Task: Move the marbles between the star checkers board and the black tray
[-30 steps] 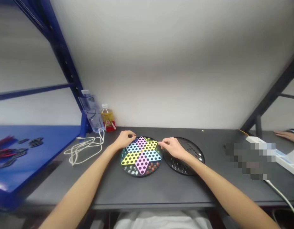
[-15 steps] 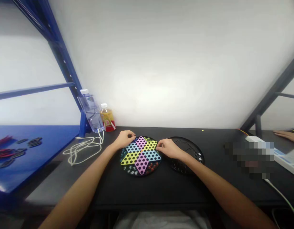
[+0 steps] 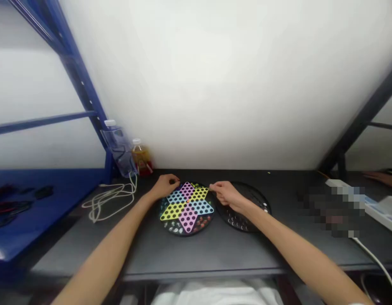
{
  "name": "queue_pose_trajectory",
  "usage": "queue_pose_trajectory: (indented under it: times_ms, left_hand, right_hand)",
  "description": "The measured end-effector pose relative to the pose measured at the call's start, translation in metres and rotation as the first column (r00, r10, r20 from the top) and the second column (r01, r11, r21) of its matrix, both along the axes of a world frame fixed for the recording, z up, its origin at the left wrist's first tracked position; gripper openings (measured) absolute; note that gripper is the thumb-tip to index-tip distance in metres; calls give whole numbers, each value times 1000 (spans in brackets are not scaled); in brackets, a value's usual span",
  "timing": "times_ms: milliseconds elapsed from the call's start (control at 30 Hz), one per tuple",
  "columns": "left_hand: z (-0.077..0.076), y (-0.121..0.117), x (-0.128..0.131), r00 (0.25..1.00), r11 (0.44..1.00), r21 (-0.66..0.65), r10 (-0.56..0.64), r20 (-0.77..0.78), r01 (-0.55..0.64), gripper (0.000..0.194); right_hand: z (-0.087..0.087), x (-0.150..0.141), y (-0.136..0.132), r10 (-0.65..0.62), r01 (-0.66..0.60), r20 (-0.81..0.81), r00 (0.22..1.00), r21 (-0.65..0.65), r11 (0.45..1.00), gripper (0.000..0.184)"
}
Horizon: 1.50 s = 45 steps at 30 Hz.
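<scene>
A round Chinese checkers board [image 3: 187, 218] lies flat on the dark table, its star of yellow, pink and blue points full of dark holes. Small coloured pieces sit around the star under its rim. My left hand [image 3: 165, 185] rests at the board's upper left edge with its fingers curled; whether they hold anything is hidden. At the upper right edge, beside a yellow point, my right hand [image 3: 226, 195] has thumb and forefinger pressed together. What lies in that pinch is too small to tell. Under my right wrist is a black round perforated disc [image 3: 235, 222], partly covered.
A white cable [image 3: 102, 202] lies coiled at the left. Behind it stand a clear plastic container [image 3: 121, 154] and a bottle of yellow-red drink [image 3: 141, 159]. To the right are a white power strip [image 3: 373, 209], a blurred-out patch, and another person's hand [image 3: 382, 178].
My right hand has shifted slightly up along the board's right edge, its pinching fingers now stretched further toward the yellow point. My left hand stays in place. The view moves slightly.
</scene>
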<state>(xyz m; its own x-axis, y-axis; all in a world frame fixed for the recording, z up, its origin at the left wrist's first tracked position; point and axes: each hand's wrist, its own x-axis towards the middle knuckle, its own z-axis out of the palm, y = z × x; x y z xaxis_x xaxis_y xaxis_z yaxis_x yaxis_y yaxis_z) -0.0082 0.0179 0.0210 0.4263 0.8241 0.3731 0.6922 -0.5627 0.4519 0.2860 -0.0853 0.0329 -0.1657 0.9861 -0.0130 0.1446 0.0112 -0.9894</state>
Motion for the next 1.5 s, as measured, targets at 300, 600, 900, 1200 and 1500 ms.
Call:
queue_pose_trajectory:
  times_ms: [300, 600, 900, 1200, 1500]
  left_hand:
    - [-2, 0, 0, 1000, 1000, 16, 4, -1, -4, 23]
    - [-1, -1, 0, 998, 998, 58, -13, -54, 17, 26]
    - [2, -5, 2, 998, 997, 73, -22, -62, 26, 26]
    - [1, -4, 2, 997, 995, 91, -25, -72, 31, 24]
    - [-1, -3, 2, 996, 995, 91, -37, -81, 44, 25]
  right_hand:
    - [-6, 6, 6, -66, 41, -280, 958, -95, 995, 46]
    - [2, 1, -16, -71, -263, 721, 689, 340, 903, 27]
    - [5, 3, -11, -15, -263, 715, 699, 275, 925, 22]
    - [10, 57, -1, 73, -179, 602, 795, 118, 977, 19]
    - [6, 45, -9, 51, -323, 880, 471, 119, 939, 29]
